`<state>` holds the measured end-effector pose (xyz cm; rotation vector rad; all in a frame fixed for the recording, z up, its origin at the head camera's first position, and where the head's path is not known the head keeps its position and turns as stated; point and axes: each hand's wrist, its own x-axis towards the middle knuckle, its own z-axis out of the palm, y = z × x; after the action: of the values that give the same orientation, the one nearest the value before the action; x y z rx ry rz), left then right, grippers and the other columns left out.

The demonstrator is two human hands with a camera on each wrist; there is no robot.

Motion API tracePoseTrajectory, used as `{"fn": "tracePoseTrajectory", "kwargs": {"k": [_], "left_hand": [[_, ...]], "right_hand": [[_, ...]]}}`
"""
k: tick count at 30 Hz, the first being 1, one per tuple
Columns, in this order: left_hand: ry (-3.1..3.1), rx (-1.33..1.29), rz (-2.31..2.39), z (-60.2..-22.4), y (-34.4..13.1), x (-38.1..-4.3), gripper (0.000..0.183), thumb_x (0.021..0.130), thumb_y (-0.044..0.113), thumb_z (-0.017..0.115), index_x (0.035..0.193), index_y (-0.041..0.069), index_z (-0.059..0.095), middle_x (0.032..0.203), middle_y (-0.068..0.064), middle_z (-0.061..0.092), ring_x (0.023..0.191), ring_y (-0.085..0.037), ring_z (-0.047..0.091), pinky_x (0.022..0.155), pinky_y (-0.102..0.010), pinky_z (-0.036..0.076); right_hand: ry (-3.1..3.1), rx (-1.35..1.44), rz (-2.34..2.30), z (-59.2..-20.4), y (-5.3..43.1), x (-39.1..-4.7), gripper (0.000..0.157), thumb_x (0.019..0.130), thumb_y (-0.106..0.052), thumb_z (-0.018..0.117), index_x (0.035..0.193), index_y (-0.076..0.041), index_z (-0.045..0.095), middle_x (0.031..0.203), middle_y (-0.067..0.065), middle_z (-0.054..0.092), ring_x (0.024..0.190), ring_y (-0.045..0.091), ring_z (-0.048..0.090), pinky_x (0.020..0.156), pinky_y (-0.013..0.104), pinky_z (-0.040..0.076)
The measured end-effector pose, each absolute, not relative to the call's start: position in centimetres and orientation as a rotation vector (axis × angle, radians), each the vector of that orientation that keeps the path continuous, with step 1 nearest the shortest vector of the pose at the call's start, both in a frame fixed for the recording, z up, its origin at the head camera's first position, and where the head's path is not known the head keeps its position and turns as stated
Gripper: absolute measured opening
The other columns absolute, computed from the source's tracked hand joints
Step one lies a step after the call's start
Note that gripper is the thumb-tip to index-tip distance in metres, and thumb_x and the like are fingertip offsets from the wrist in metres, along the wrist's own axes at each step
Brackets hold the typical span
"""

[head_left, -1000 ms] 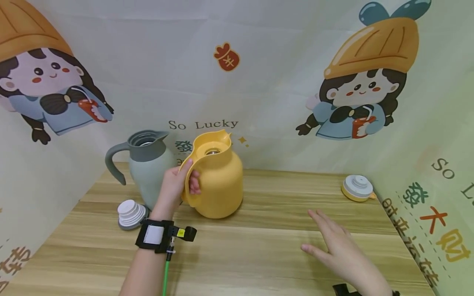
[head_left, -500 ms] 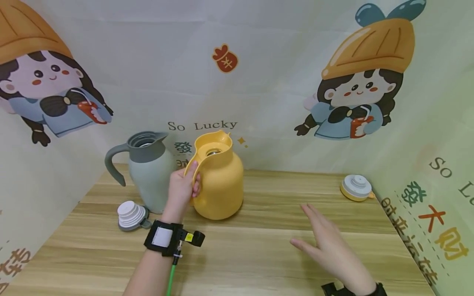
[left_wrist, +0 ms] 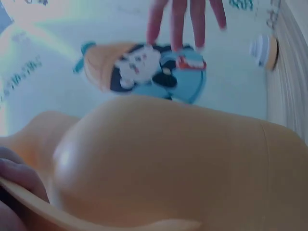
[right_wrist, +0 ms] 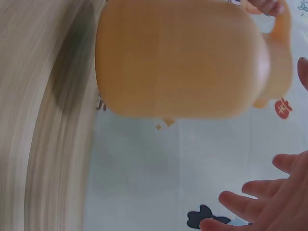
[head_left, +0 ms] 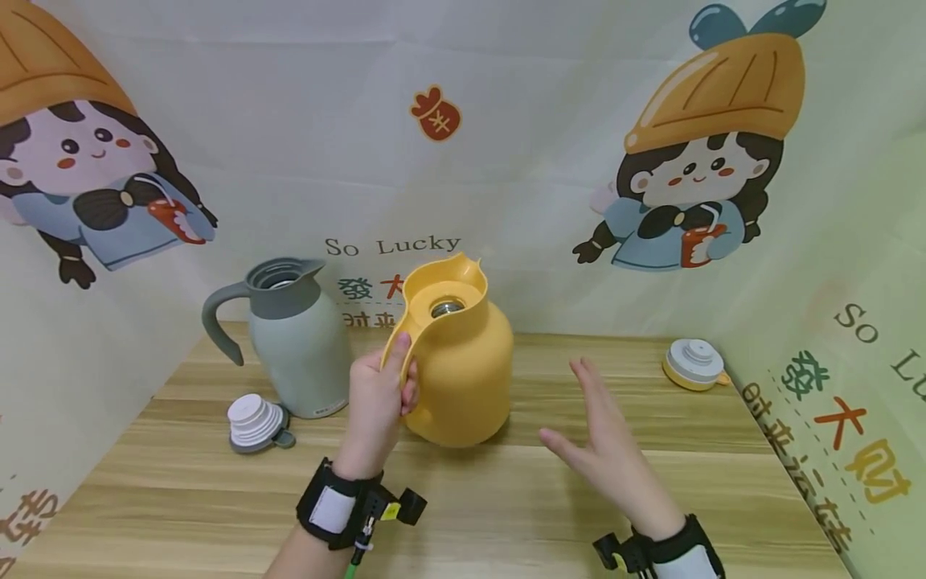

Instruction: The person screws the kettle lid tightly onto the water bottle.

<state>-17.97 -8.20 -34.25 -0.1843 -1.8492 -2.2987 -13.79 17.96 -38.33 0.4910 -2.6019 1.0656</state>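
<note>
My left hand (head_left: 378, 402) grips the handle of a yellow thermos jug (head_left: 463, 378), its thumb on top of the handle. The jug's mouth is uncovered and shows a shiny inner rim. In the right wrist view the jug's body (right_wrist: 178, 62) shows just off the wooden table, with a shadow beneath. My right hand (head_left: 608, 450) is held to the right of the jug, fingers straight and thumb apart, touching nothing. Its fingers (left_wrist: 178, 24) also show beyond the jug in the left wrist view. Part of the left hand's fingers is hidden behind the handle.
A grey-green thermos jug (head_left: 297, 346) without a lid stands at the back left. Before it lies a white and grey stopper lid (head_left: 255, 420). A white and yellow lid (head_left: 694, 363) rests at the back right. A printed cloth (head_left: 521, 161) hangs behind the table (head_left: 506, 515).
My left hand has taken a fuller grip on the handle and moved the yellow jug right and toward me. The right hand has come left, nearer to the jug.
</note>
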Motion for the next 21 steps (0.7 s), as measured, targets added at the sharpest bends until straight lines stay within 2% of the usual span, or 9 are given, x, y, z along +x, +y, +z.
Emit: {"fn": "tracePoseTrajectory", "kwargs": {"k": [5, 9, 16, 21], "left_hand": [[-1.788, -0.214, -2.356, -33.3, -6.1, -14.8, 0.048, 0.093, 0.036, 0.053, 0.063, -0.001, 0.047, 0.043, -0.002, 0.038, 0.035, -0.012, 0.032, 0.033, -0.019, 0.025], [-1.747, -0.207, -2.400, -32.9, -4.6, -12.2, 0.047, 0.095, 0.030, 0.053, 0.061, -0.001, 0.045, 0.041, -0.002, 0.037, 0.033, -0.011, 0.031, 0.031, -0.018, 0.024], [-1.760, -0.176, -2.402, -33.2, -2.8, -8.8, 0.046, 0.097, 0.027, 0.048, 0.065, -0.006, 0.045, 0.041, -0.003, 0.038, 0.033, -0.011, 0.032, 0.031, -0.019, 0.027], [-1.805, -0.254, -2.333, -34.1, -1.7, -7.2, 0.041, 0.099, 0.018, 0.043, 0.067, -0.006, 0.046, 0.041, -0.007, 0.038, 0.032, -0.009, 0.033, 0.028, -0.020, 0.027]], "right_hand": [[-2.579, 0.506, 1.177, -38.3, 16.6, -14.1, 0.104, 0.076, -0.037, 0.074, 0.146, -0.024, -0.002, 0.150, 0.009, 0.001, 0.133, 0.033, 0.008, 0.101, 0.059, 0.016], [-2.530, 0.552, 1.296, -38.6, 16.0, -14.1, 0.109, 0.073, -0.040, 0.075, 0.145, -0.026, -0.006, 0.150, 0.010, 0.001, 0.133, 0.033, 0.009, 0.101, 0.060, 0.015], [-2.391, 0.656, 1.533, -39.6, 16.5, -13.3, 0.114, 0.065, -0.065, 0.068, 0.145, -0.030, -0.005, 0.149, 0.013, 0.011, 0.126, 0.038, 0.027, 0.094, 0.065, 0.024], [-2.340, 0.726, 1.629, -40.3, 17.0, -13.0, 0.118, 0.061, -0.069, 0.066, 0.145, -0.026, -0.005, 0.149, 0.012, 0.012, 0.130, 0.033, 0.019, 0.099, 0.063, 0.015]]}}
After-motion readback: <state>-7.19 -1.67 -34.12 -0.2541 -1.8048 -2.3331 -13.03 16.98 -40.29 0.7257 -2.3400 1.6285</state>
